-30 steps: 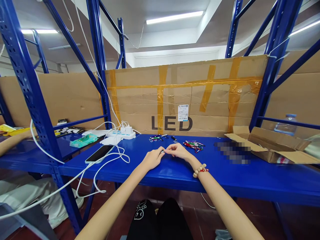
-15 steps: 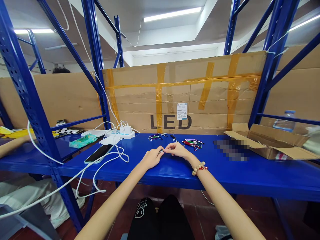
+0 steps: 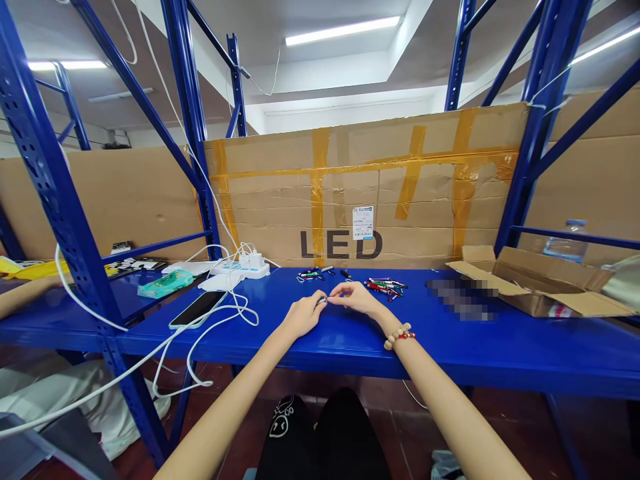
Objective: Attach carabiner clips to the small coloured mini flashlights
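Observation:
My left hand (image 3: pixel 305 316) is closed around a small dark and silvery piece (image 3: pixel 322 301), mostly hidden by the fingers. My right hand (image 3: pixel 353 298), with a bead bracelet at the wrist, meets it there, thumb and index finger pinched at the piece's end. Beyond the right hand lies a pile of slim red, green, purple and silvery pieces (image 3: pixel 386 287) with small clips or rings. A smaller group of similar pieces (image 3: pixel 311 273) rests behind the left hand. One dark piece (image 3: pixel 345 273) sits between the two groups. What kind they are is too small to tell.
The blue shelf table (image 3: pixel 425 353) carries a phone (image 3: pixel 197 310), white cables, a power strip (image 3: pixel 253 265) and a green packet (image 3: pixel 165 283) at left. An open cardboard box (image 3: pixel 540 287) stands at right. A co-worker's arm (image 3: pixel 30 297) shows at far left.
The fingers shift very slightly around the small piece, and a little more of it shows between the hands. The view has moved slightly; the things on the table stay put.

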Motion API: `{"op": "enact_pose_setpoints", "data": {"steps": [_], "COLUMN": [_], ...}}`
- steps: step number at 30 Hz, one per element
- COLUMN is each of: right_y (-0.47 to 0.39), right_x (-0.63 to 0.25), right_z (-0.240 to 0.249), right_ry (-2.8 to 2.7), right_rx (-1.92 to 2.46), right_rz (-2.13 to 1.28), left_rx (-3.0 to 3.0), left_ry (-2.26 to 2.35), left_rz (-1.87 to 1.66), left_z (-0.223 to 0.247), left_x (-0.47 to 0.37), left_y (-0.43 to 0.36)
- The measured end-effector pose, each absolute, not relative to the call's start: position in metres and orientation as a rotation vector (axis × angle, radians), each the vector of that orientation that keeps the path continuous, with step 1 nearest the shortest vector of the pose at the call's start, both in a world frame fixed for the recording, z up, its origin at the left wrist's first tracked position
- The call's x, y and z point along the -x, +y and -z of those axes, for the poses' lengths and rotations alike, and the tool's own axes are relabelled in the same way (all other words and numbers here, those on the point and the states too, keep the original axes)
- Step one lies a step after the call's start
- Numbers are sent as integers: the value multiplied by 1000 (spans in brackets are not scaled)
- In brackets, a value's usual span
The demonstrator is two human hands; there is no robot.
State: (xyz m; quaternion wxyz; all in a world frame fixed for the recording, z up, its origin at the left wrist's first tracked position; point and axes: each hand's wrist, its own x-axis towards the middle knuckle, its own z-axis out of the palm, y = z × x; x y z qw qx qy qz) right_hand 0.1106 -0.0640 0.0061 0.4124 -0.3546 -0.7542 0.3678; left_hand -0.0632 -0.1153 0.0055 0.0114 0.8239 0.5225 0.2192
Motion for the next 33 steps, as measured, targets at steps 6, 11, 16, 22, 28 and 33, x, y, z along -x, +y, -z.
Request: {"op": "enact_pose_setpoints", "data": {"steps": [6, 11, 16, 22, 28, 33], "right_y": [-59, -60, -60, -59, -60, -59], "right_x": [-115, -113, -113, -113, -112, -112], "right_z": [-5, -3, -2, -2, -3, -2], "right_ry": [-1829, -1898, -1922, -1926, -1934, -1939], "right_rx": [884, 869, 866, 852, 855, 858], "right_rz": [-830, -866, -879, -890, -913, -900], "left_rx": [-2547, -2555, -2564, -2596, -2609, -2622], "left_ry": [1643, 1623, 1584, 1489, 1443, 1393], "left_rz": [-695, -696, -699, -686, -688, -664], "left_z": [-7, -6, -6, -6, -4, -4], "left_x": [62, 63, 64, 65, 66, 67], "left_y": [-115, -116, -115, -115, -114, -114]}}
